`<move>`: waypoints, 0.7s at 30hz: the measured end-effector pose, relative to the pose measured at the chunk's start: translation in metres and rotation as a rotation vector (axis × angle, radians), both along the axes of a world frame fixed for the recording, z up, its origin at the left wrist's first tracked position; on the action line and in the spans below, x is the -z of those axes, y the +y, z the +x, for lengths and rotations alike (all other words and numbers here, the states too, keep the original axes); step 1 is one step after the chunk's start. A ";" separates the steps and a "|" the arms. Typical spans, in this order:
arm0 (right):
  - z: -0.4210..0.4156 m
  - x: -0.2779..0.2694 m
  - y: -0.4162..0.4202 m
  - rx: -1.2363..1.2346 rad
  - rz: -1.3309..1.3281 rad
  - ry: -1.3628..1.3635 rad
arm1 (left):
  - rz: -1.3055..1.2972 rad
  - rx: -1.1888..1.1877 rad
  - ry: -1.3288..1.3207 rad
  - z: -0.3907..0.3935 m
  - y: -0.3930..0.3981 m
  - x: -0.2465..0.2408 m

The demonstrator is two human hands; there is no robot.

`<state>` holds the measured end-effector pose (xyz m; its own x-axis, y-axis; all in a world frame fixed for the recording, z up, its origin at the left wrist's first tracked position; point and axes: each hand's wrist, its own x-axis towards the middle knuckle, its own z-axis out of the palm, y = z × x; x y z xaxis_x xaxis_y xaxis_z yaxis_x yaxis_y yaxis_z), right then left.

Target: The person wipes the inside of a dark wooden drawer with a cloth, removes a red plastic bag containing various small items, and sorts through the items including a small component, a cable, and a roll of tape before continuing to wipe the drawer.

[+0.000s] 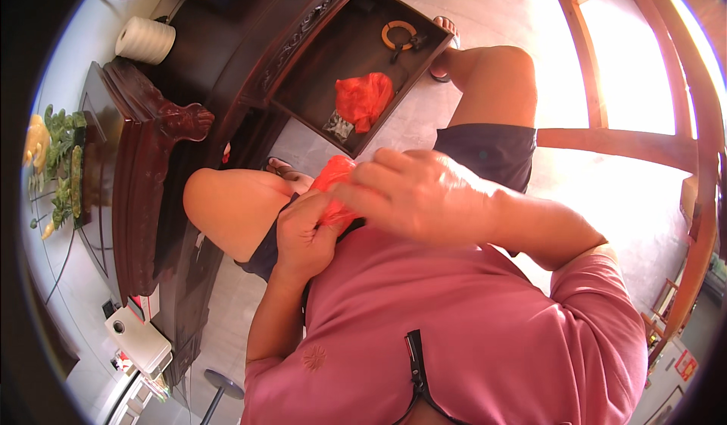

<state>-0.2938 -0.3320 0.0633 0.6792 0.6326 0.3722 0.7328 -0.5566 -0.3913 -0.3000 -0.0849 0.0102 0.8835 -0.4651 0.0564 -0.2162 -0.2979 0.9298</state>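
Both hands meet at a red plastic bag (337, 173) in front of my body, above my lap. My left hand (306, 234) grips the bag's lower part, thumb on top. My right hand (417, 195) is at the bag's right side, slightly blurred, with its fingertips against the plastic; whether they pinch it is hard to tell. Beyond the hands, an open dark wooden drawer (318, 67) holds another red plastic bag (363, 100), tied or bunched up. Beside that bag lies a small clear packet (339, 125) of small pieces. An orange ring (386, 33) with dark parts lies deeper in the drawer.
A dark carved wooden cabinet (227, 44) runs along the left, carrying a cone of white thread (145, 40). A green and yellow ornament (62, 163) stands at far left, above a white appliance (139, 340). A wooden frame (613, 138) stands at the right, over bright floor.
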 end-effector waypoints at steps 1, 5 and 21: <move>-0.001 0.008 -0.010 0.004 -0.108 0.047 | -0.026 -0.050 0.028 -0.001 -0.002 -0.003; -0.003 0.017 -0.014 0.001 0.078 0.075 | 0.050 0.102 0.106 0.010 0.002 -0.026; 0.014 0.014 0.026 0.116 0.394 0.444 | 0.062 -0.365 -0.073 0.009 0.008 -0.008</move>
